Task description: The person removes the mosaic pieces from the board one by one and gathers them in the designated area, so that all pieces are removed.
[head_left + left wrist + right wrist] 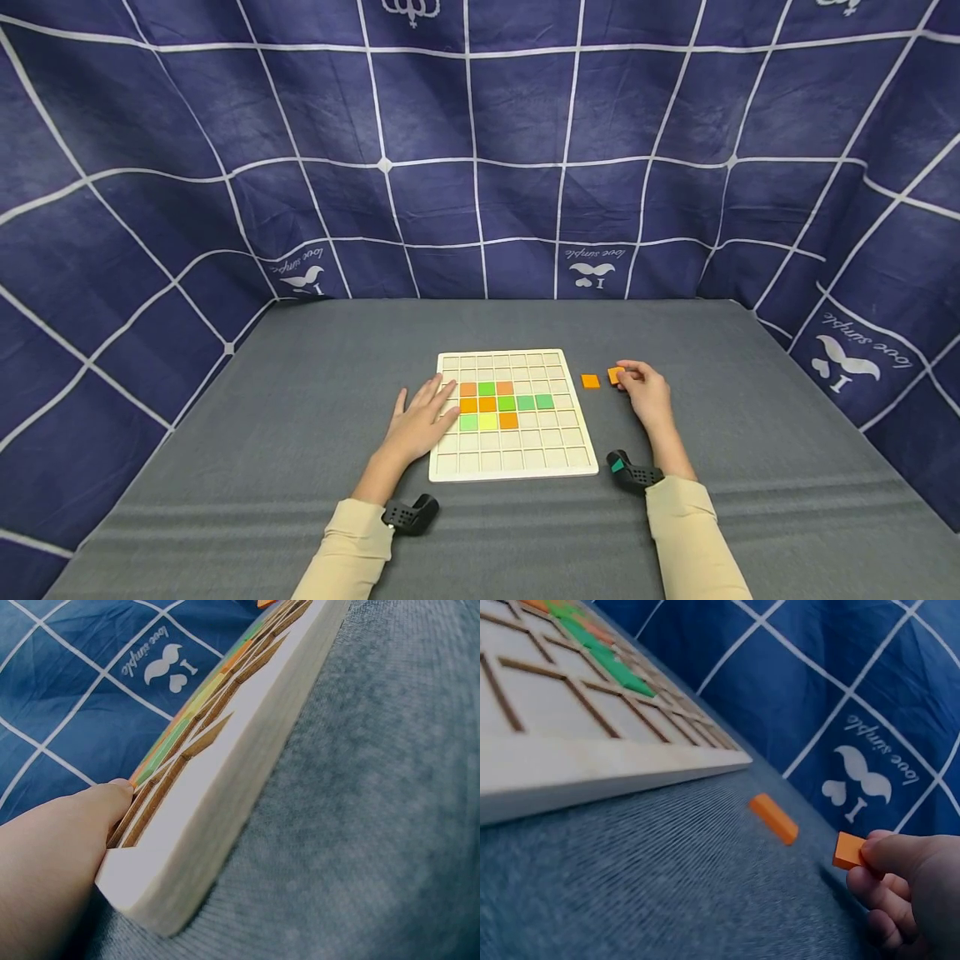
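A pale wooden grid board lies on the grey cloth, with several orange, green and yellow square tiles in the cells of its left and middle part. My left hand rests along the board's left edge, fingers spread and straight, fingertips over the outer cells beside the tiles. To the right of the board, my right hand pinches an orange square tile between thumb and fingers. Another orange tile lies on the cloth between the board and that hand.
A grey cloth covers the table. Behind it and along both sides hangs a dark blue curtain with white lines. Both wrists wear black bands, the left band just below the board's front left corner.
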The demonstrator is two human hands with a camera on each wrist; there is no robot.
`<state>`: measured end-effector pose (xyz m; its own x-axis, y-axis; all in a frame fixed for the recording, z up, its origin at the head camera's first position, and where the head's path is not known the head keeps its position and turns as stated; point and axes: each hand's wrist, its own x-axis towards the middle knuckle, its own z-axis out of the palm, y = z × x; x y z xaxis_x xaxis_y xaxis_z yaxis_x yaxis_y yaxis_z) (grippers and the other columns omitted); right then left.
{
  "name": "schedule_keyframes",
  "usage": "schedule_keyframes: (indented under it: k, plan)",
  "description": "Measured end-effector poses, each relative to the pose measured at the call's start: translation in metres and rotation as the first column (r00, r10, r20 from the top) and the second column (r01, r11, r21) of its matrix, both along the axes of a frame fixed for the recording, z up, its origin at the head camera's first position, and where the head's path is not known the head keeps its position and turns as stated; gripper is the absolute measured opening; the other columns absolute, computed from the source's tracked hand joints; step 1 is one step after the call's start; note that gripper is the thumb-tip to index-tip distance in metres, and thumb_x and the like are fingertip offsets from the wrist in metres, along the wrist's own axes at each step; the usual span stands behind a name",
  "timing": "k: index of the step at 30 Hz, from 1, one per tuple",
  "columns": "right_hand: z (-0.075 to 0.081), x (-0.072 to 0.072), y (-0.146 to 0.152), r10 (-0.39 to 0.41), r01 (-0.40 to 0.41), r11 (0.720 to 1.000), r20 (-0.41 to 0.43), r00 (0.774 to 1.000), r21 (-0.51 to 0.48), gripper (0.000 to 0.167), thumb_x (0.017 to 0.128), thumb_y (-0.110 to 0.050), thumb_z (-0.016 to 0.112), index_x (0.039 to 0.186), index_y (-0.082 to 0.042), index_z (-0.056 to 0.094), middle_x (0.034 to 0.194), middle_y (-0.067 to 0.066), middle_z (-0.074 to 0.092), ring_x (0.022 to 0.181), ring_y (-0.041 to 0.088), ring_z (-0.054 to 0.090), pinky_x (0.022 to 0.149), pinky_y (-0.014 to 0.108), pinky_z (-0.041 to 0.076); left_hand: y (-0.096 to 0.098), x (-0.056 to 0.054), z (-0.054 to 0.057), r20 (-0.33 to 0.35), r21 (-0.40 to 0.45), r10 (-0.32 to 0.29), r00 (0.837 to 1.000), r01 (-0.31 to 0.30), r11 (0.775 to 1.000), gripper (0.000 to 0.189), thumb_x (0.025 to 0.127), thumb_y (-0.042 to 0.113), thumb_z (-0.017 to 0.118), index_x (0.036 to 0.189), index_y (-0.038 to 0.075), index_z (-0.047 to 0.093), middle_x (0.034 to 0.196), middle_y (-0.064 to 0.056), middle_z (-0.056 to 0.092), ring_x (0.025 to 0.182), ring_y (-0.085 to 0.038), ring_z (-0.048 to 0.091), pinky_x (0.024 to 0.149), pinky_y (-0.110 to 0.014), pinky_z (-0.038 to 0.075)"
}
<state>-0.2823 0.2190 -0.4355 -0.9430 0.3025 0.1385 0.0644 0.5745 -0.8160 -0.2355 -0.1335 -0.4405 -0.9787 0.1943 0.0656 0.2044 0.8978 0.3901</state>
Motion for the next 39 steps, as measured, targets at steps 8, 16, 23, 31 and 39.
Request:
schedule_keyframes:
  k: [8,16,23,31,39]
  plan:
    - [-0.002,0.000,-0.002,-0.003,0.003,0.998,0.006,1.000,0.067,0.027,0.091,-0.017,0.052,0.114,-0.006,0.061,0.095,0.015,0.065,0.064,0.006,0.054,0.056,0.019,0.041,0.001,0.000,0.000,-0.005,0.002,0.002,1.000,-0.002,1.000,0.056,0.093,0.047,0.038,0.143,0.022,0.031,0.152,-0.004,0.020,0.140,-0.024,0.021,0.112,-0.055,0.001]
    - [-0.001,0.001,-0.003,0.068,-0.069,0.987,0.018,0.998,0.144,0.033,0.091,-0.017,0.051,0.120,-0.002,0.058,0.102,0.018,0.059,0.086,0.027,0.056,0.070,0.030,0.044,0.000,-0.002,-0.003,-0.003,-0.002,0.003,1.000,-0.003,1.000,0.056,0.094,0.048,0.037,0.143,0.022,0.030,0.153,-0.004,0.019,0.140,-0.024,0.020,0.112,-0.055,0.000]
    - [-0.005,0.003,-0.007,0.054,-0.049,0.979,-0.021,0.998,0.199,0.032,0.091,-0.013,0.053,0.119,0.000,0.058,0.101,0.021,0.058,0.086,0.030,0.055,0.072,0.037,0.045,0.000,0.003,-0.003,-0.042,0.039,-0.014,0.999,0.016,0.999,0.058,0.093,0.053,0.034,0.143,0.022,0.032,0.152,-0.006,0.021,0.139,-0.026,0.021,0.112,-0.054,-0.002]
    - [-0.004,0.004,-0.011,0.040,-0.032,0.972,-0.028,0.999,0.234,0.033,0.092,-0.013,0.051,0.121,0.001,0.056,0.108,0.024,0.055,0.090,0.034,0.054,0.076,0.043,0.045,0.001,-0.001,-0.004,-0.014,0.005,0.009,1.000,-0.009,1.000,0.056,0.093,0.048,0.037,0.143,0.021,0.031,0.152,-0.005,0.020,0.140,-0.024,0.020,0.112,-0.054,0.000]
    - [-0.002,0.002,-0.014,0.027,-0.024,0.970,-0.011,1.000,0.244,0.033,0.092,-0.012,0.050,0.121,0.003,0.056,0.108,0.024,0.054,0.088,0.032,0.052,0.073,0.040,0.043,0.001,0.000,-0.002,-0.016,0.008,0.004,1.000,-0.004,1.000,0.056,0.093,0.047,0.038,0.142,0.021,0.032,0.152,-0.005,0.021,0.140,-0.025,0.021,0.111,-0.056,0.001]
